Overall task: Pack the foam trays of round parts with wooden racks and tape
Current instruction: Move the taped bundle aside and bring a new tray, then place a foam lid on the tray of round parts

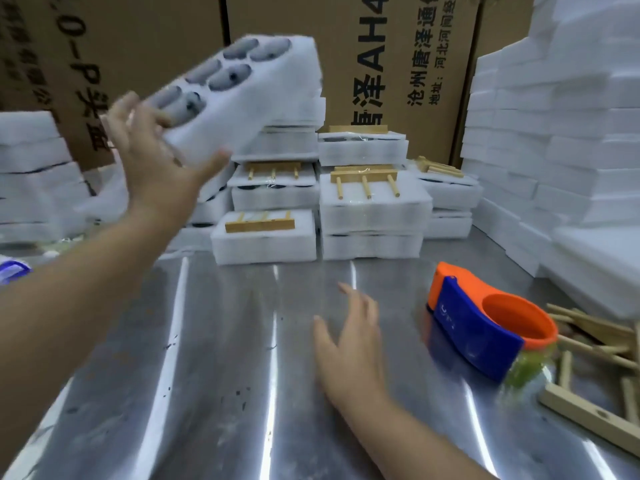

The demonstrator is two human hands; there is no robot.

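Observation:
My left hand [162, 168] grips the near end of a white foam tray [256, 95] and holds it tilted in the air at the upper left; several dark round parts sit in its pockets. My right hand [349, 341] hovers over the metal table [214, 375] with fingers spread and nothing in it. An orange and blue tape dispenser [485, 327] lies on the table to the right of that hand. Loose wooden racks [595, 372] are piled at the right edge. Packed foam bundles [374, 209] with wooden racks taped on top are stacked at the back.
Tall stacks of plain white foam sheets [554, 150] stand at the right, and another foam stack [34, 174] at the left. Large cardboard boxes [398, 64] with printed lettering form a wall behind everything.

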